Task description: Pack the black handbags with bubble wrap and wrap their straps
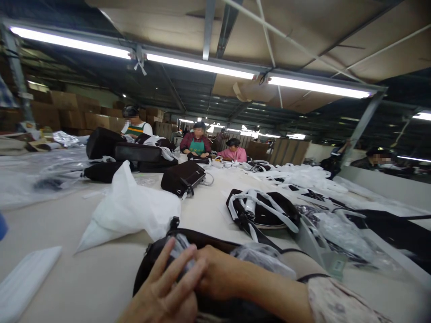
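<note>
Looks midway: black bag (144, 271) unclosed, clear plastic (266, 258) at its mouth, left hand (171, 287) spread, right hand (215, 271) can't tell.

So the black bag (143, 269) is sitting right under both hands, mouth open, dark rim curving just beyond the fingers (182, 264) of the left hand. Clear crinkly plastic (264, 258) bulges up past the right wrist, with more bunched at those left fingertips. Lower part's hidden, tbh.
</note>
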{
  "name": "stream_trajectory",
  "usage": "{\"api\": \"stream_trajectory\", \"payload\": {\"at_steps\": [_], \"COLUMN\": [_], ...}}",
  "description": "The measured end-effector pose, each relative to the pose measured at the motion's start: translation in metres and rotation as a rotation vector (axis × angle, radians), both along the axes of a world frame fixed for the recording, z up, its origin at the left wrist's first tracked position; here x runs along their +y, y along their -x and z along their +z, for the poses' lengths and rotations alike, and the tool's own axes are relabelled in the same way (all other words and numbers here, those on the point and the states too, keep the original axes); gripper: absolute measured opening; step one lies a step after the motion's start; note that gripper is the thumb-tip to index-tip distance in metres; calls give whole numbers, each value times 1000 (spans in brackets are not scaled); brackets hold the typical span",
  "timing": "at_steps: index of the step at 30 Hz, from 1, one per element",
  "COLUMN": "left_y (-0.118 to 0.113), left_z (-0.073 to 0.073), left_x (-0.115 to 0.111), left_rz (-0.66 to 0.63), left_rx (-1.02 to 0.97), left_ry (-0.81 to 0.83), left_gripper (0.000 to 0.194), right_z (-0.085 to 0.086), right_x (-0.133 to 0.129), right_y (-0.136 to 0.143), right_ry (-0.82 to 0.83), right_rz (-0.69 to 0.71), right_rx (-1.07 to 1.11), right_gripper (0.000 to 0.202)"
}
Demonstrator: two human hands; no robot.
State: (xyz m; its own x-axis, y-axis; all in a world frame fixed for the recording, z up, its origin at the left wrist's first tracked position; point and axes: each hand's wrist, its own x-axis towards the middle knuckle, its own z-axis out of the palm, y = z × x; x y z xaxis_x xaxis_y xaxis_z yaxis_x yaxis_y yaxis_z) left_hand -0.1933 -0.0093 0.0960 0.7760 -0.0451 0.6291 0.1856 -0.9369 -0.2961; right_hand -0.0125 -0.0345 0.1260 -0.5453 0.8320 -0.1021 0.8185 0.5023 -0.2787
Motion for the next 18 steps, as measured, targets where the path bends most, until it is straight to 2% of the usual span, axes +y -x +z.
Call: {"api": "stream_trajectory", "payload": {"at_steps": [4, 6, 8, 10, 12, 15, 17, 18], "left_y": [0, 0, 2, 6, 12, 18, 18, 17], "left_z": [19, 24, 24, 18, 7, -5, -1, 6], "left_x": [6, 9, 10, 11, 12, 19, 26, 30], "left_rz": [25, 45, 124, 217, 257, 211, 224, 247], "left_rx": [60, 86, 159, 249, 295, 262, 335, 395], "left_ry": [95, 135, 186, 210, 167, 55, 74, 102], "left_gripper": [15, 13, 14, 21, 31, 49, 50, 47], "right_z": [54, 80, 93, 89, 71, 39, 30, 31], "right_x": [-16, -30, -46, -62, -70, -67, -60, -57], "right_y": [-7, -18, -29, -37, -38, -35, -36, -38], "right_ry": [187, 248, 241, 212, 199, 231, 202, 170], "right_rz": [-199, -296, -380, -446, -459, -437, -452, -463], "right_rx": [-220, -369, -429, -404, -388, -485, -493, -462], "right_gripper": [58, 65, 66, 56, 50, 38, 35, 36]}}
